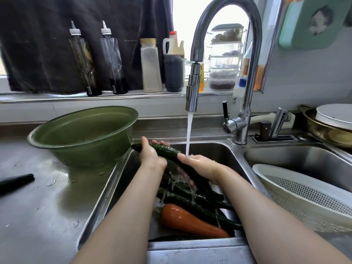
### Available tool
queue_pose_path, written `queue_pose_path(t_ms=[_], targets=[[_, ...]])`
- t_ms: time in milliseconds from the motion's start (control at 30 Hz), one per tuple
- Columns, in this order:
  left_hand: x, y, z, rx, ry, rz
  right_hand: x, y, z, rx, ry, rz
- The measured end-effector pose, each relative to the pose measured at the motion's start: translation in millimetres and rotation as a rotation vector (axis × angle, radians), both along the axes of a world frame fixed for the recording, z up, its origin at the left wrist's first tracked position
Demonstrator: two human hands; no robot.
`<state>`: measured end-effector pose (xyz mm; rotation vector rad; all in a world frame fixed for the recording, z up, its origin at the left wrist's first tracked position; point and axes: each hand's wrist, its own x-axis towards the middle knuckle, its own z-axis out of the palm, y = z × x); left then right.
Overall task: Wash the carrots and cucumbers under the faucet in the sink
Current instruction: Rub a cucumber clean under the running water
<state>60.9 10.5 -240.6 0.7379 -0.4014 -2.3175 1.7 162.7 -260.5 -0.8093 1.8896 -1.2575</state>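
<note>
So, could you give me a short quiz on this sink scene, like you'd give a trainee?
1. True or false: water is running from the faucet.
2. What do the left hand and right hand hold together? A) a sponge B) a cucumber C) a bottle
3. Fill in: the green basin stands on the counter to the ___ of the sink.
Key: 1 true; 2 B; 3 left.

Both arms forward; left hand (pixel 150 157), right hand (pixel 199 164) wet, fingers (pixel 165 143) curled round cucumber (pixel 168 151)
</note>
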Motion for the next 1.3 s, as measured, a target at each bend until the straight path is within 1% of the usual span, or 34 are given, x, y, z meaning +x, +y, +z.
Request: queue_pose_path(t_ms=[100, 167, 233, 267, 367, 467, 533, 600, 700, 800, 867, 933, 967, 1033, 1100, 1167, 1233, 1300], targets=[[-6, 3, -5, -0.147, 0.027, -0.149, -1, 4, 6, -0.051, -0.058, -0.064], [-5, 18, -6, -0.268, 0.044, -0.355, 1, 5, 12, -0.110, -0.100, -0.104], [-5, 35, -5, -0.392, -0.035, -0.500, 1, 3, 13, -0.174, -0.136, -0.146], [-8, 38, -7, -0.431, -0.080, -0.512, 2, 2, 13, -0.184, -0.144, -0.161], [-14, 36, -11, -0.480, -0.207, -0.432, -2, 2, 10, -0.215, -0.237, -0.142], [-12, 30, -7, -0.382, -0.304, -0.269, 0, 0, 12, -0.227, -0.296, 0.010], [-9, 24, -4, -0.333, -0.304, -0.248, 5, -4, 15, -0.196, -0.291, 0.067], [-5, 16, -5, -0.300, -0.263, -0.284, 12, -8, 16, -0.180, -0.277, 0.070], [-4, 11, -10, -0.282, -0.185, -0.368, 18, -9, 16, -0.146, -0.216, -0.036], [-3, 23, -11, -0.425, -0.185, -0.508, 14, -2, 17, -0.095, -0.236, -0.202], [-5, 27, -11, -0.489, -0.146, -0.491, 8, 2, 17, -0.095, -0.294, -0.256], [-8, 31, -10, -0.498, -0.091, -0.413, 4, 5, 16, -0.083, -0.343, -0.277], [-9, 32, -10, -0.509, -0.094, -0.362, 3, 5, 15, -0.054, -0.365, -0.269], [-9, 35, -11, -0.592, -0.192, -0.266, 3, 4, 12, 0.038, -0.374, -0.239], [-6, 36, -11, -0.716, -0.306, -0.181, 3, 2, 10, 0.113, -0.347, -0.206], [-2, 39, -6, -0.919, -0.415, -0.137, 5, -2, 7, 0.141, -0.331, -0.188], [0, 44, -3, -1.164, -0.542, -0.145, 6, -6, 4, 0.150, -0.293, -0.219], [-1, 49, -1, -1.318, -0.656, -0.211, 6, -7, 0, 0.167, -0.209, -0.247]])
